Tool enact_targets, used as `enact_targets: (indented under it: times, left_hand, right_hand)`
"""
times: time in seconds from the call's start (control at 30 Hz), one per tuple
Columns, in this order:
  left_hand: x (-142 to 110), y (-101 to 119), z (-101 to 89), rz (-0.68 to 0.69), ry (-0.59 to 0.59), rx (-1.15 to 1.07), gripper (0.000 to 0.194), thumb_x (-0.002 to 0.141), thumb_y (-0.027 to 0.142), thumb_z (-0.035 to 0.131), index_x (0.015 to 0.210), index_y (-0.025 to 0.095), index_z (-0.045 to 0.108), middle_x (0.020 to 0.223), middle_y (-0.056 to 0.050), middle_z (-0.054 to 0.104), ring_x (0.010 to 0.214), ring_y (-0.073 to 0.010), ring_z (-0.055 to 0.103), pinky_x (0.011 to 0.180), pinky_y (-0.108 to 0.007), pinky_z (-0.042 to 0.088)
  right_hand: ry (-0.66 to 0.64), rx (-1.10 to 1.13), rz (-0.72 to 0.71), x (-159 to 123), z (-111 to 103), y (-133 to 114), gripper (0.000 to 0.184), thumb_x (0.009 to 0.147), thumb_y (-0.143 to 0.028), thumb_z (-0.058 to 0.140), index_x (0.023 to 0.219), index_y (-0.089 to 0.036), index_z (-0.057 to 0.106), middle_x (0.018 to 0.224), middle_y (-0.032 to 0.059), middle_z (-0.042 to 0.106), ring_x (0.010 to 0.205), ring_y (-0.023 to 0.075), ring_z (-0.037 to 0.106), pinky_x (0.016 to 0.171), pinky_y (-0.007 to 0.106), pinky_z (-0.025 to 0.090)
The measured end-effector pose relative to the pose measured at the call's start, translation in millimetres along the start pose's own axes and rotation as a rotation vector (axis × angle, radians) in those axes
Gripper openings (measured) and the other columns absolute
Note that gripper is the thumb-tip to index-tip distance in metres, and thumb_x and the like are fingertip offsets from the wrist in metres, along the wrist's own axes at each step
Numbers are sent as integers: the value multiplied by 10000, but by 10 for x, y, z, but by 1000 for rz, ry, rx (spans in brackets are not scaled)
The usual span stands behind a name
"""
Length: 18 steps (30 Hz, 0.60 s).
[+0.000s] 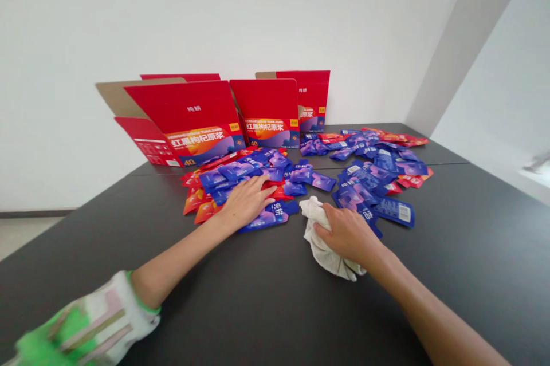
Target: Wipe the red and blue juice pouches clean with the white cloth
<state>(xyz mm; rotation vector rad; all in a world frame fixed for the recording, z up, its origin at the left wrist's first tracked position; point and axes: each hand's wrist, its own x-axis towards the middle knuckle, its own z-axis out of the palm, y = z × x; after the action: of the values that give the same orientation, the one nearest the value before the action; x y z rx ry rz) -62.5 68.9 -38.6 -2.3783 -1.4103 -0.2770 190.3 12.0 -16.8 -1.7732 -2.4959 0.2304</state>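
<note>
Your right hand (350, 231) covers much of the white cloth (330, 260) it grips, so you can't see how the folds run beneath your palm, and that forearm is cut off below. Your left hand (249, 203) lies open, palm down, hiding some pouches under it; its green-and-white sleeve (98, 314) is blurred and cropped. The near edge of the desk (258, 297) is out of view, and the red goji cartons (206, 108) overlap, concealing its far edge at the left. The cloth looks off-white, crumpled and soft, its lower hem fanned on bare desk just beside the right heap of pouches (361, 177), which spreads toward the far right corner. The left heap of pouches (240, 166), under your left fingers, sits before the cartons, inward from the left edge: glossy blue-violet pouches with pale lettering, over red-and-orange ones, loosely overlapping, many labels too small to read
</note>
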Motion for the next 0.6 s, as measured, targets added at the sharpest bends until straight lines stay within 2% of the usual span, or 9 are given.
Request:
enact_targets:
  times: [0.2,0.37,0.47,0.6]
  left_hand:
    - [32,67,-39,76,83,27,290,910,233,408,1132,206,592,1209,-111,559,1119,-258,494,901,-410,407]
    - [150,27,-93,121,151,25,275,922,237,382,983,179,644,1015,-103,640,987,-232,555,858,-388,415]
    - [211,19,-159,81,213,24,294,932,252,355,925,172,638,973,-98,642,957,-229,559,838,-375,415]
    - [283,30,-285,-48,320,11,330,950,275,296,934,152,602,957,-97,628,910,-215,563,798,-342,425]
  right_hand:
    - [51,13,-16,2,36,13,381,873,-439,377,1113,-179,519,927,105,671,862,254,626,692,312,381]
    - [67,35,-28,18,66,45,397,863,-440,382,1127,-179,522,944,110,671,887,267,621,713,329,389]
    - [71,44,-38,20,56,55,387,863,-432,374,1112,-179,528,937,108,671,887,266,621,721,331,390]
    - [68,44,-37,19,44,53,363,852,-421,390,1076,-177,538,925,104,673,876,258,624,708,319,389]
